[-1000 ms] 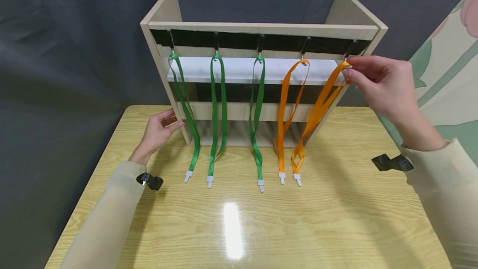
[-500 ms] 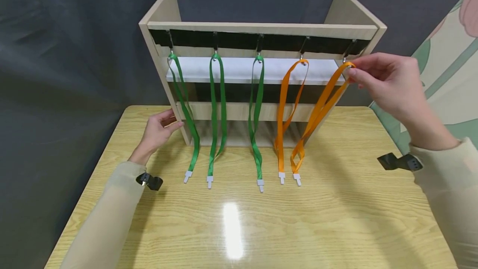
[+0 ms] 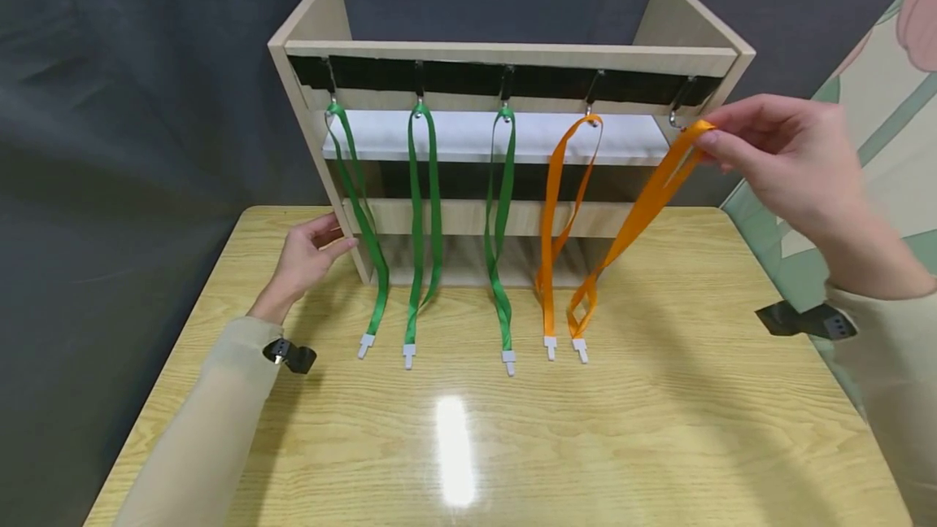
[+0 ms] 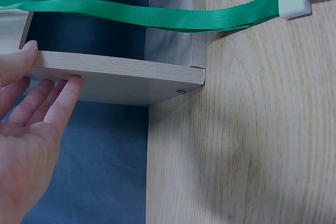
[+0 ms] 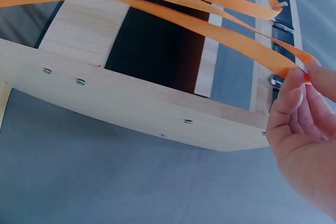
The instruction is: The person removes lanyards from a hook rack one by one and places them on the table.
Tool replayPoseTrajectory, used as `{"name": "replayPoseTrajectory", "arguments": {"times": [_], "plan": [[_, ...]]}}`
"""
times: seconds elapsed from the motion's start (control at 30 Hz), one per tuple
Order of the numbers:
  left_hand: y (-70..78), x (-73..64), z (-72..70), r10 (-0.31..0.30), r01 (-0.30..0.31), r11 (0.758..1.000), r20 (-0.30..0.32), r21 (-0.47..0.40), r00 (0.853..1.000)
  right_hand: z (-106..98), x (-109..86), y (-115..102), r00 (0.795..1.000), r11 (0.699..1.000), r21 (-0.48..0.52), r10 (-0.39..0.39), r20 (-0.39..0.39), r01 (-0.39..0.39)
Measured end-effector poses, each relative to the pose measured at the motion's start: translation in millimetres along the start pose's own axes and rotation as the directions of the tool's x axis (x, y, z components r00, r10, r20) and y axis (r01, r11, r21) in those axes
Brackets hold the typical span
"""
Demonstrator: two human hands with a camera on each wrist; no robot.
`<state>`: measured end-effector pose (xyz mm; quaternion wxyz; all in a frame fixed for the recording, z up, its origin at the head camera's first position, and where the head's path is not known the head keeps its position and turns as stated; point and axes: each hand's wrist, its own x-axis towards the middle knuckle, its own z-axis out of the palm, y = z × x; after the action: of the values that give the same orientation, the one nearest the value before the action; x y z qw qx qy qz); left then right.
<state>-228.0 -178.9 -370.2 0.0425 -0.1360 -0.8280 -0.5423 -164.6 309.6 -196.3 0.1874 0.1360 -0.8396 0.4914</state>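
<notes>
With thumb and fingertips, my right hand [image 3: 801, 157] pinches the top of an orange lanyard [image 3: 647, 202] just right of the rightmost metal hook [image 3: 677, 114]. The strap slants down-left to its white plastic clip [image 3: 580, 350]. In the right wrist view, the pinched loop [image 5: 262, 56] looks close to the hook. My left hand [image 3: 303, 259] holds the left side panel of a wooden rack [image 4: 115, 64], thumb at the front edge and fingers along the outer face. A second orange lanyard [image 3: 549, 226] hangs from the neighbouring hook.
Three green lanyards [image 3: 372, 246] hang from the other hooks, white clips downward. The hooks sit on a black strip [image 3: 461, 78] under the rack's top board. The rack stands on a wood-grain table [image 3: 586, 446], before a dark curtain [image 3: 146, 63].
My right hand has moved right, bringing the orange lanyard's top loop off the rightmost hook, which now shows bare. My left hand stays at the side panel.
</notes>
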Motion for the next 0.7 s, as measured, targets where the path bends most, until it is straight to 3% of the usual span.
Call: {"name": "replayPoseTrajectory", "arguments": {"times": [0.23, 0.53, 0.63, 0.7], "plan": [[-0.1, 1.5, 0.2, 0.007, -0.007, 1.000, 0.004, -0.006, 1.000, -11, -5.9, -4, 1.000, 1.000, -0.018, 0.016, -0.006, -0.016], [1.1, 1.5, 0.7, 0.012, -0.012, 1.000, -0.001, 0.003, 1.000, -30, -3.7, -5, 0.996, 1.000, -0.009, -0.017, -0.084, 0.016], [1.7, 1.2, 1.0, 0.005, -0.005, 1.000, 0.001, 0.005, 1.000, -38, -2.6, -4, 0.995, 0.992, 0.122, -0.001, -0.101, 0.013], [2.3, 1.1, 1.2, 0.003, -0.003, 1.000, 0.002, 0.008, 1.000, -43, -2.0, -2, 0.994, 0.971, 0.234, -0.017, -0.105, 0.041]]}}
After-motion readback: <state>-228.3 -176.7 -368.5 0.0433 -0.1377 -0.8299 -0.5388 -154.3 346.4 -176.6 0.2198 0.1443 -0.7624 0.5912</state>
